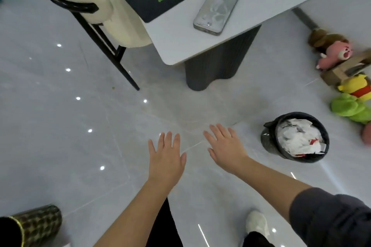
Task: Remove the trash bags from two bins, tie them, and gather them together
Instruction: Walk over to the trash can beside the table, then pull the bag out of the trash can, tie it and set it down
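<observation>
A small round bin (269, 142) stands on the floor at the right, lined with a black trash bag (281, 119) and filled with crumpled white paper. A second bin (38, 224) with a dark houndstooth pattern and a gold rim sits at the bottom left corner, partly cut off; its inside is hidden. My left hand (165, 156) and my right hand (224, 146) hover side by side over the bare floor in the middle, palms down, fingers straight and spread, holding nothing. Both hands are well left of the black-lined bin.
A white table (180, 46) on a dark ribbed base carries a phone (217, 8), a mouse and a black mousepad. A cream chair (84, 2) with black legs stands at the left. Plush toys (341, 52) and a cardboard box lie along the right wall. My shoe (257, 222) is below.
</observation>
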Available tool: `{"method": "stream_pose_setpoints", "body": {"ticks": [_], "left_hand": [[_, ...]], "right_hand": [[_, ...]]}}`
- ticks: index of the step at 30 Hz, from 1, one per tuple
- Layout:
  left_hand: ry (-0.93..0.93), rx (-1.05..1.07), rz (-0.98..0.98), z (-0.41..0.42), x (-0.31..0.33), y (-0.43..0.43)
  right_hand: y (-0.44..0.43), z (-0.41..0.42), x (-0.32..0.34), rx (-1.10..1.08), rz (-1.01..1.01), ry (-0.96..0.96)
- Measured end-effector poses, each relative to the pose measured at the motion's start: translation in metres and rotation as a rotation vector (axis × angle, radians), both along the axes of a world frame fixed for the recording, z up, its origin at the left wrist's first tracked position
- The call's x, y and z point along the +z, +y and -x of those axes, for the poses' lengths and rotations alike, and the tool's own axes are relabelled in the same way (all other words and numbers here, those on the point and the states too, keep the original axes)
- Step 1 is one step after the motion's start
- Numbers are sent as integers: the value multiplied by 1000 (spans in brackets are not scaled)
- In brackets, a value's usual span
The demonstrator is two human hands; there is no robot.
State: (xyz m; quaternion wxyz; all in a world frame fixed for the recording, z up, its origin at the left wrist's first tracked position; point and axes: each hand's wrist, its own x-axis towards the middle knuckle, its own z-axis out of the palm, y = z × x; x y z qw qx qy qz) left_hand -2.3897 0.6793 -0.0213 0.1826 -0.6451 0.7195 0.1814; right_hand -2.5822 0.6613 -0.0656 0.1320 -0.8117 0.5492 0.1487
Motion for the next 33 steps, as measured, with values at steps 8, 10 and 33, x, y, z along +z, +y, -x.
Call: {"method": "stream_pose_setpoints", "body": {"ticks": [8,10,33], "left_hand": [[-13,-47,-24,160,-89,38],[10,-49,-46,189,-115,32],[778,258,-377,434,-394,-56]], "right_hand": [[36,167,-76,66,-49,82],[34,193,-99,75,-85,105],[-88,406,-319,91,134,136]]}}
